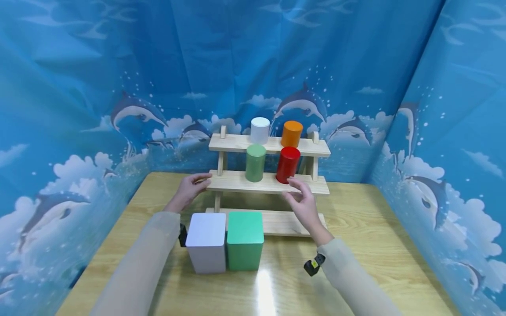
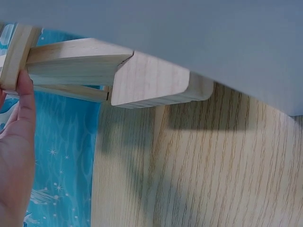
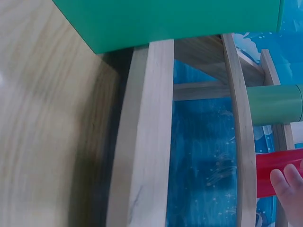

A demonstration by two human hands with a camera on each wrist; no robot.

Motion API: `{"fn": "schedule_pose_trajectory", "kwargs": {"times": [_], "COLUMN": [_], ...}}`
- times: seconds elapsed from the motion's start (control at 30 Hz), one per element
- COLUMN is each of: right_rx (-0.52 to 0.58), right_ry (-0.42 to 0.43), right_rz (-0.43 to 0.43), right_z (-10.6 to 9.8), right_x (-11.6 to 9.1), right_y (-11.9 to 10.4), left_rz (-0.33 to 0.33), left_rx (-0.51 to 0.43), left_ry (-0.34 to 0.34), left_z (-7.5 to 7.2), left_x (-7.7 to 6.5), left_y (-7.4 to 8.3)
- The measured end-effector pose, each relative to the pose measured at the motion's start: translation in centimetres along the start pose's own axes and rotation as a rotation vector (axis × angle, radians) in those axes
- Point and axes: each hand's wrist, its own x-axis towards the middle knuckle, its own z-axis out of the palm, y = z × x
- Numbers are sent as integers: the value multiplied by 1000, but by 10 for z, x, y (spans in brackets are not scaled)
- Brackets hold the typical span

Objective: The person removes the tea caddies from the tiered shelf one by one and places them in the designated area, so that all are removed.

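A three-step wooden display stand (image 1: 237, 182) stands on the table. My left hand (image 1: 191, 189) pinches the left end of its middle shelf, with the thumb (image 2: 27, 101) against the board in the left wrist view. On that shelf stand a green cylinder (image 1: 255, 163) and, to its right, a red cylinder (image 1: 288, 165). My right hand (image 1: 304, 206) is at the front of the red cylinder with fingers apart and relaxed; its fingertips overlap the cylinder's lower part in the right wrist view. The right thumb is hidden there.
A white cylinder (image 1: 259, 131) and an orange cylinder (image 1: 291, 134) stand on the top shelf. In front of the stand, a white box (image 1: 206, 245) and a green box (image 1: 245, 241) sit side by side between my arms. Blue dolphin-print curtains (image 1: 237, 57) surround the wooden table (image 1: 348, 219).
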Motion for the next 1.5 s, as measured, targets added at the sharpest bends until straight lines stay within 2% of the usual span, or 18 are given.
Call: {"fn": "schedule_pose_trajectory", "kwargs": {"times": [0.1,0.33,0.5,0.63,0.87,1.13,1.27,1.5], "right_rx": [-4,-46,-119,-163,-155,-178,-185,-137], "right_ry": [25,130,169,175,173,159,154,173], "right_rz": [20,70,76,71,52,110,105,74], "right_z": [0,0,1,0,0,1,1,3], "right_x": [8,25,34,42,53,62,65,65], "right_y": [1,29,30,30,31,34,37,41], "left_rz": [-1,5,0,-1,4,-14,-17,-13], "left_rx": [-2,-11,-18,-14,-10,-13,-3,-4], "left_ry": [1,0,0,3,-8,-1,9,19], "left_z": [0,0,0,0,0,1,2,3], "left_x": [1,0,0,0,0,-1,-2,0], "left_y": [-1,-2,0,-1,0,0,0,-1]}}
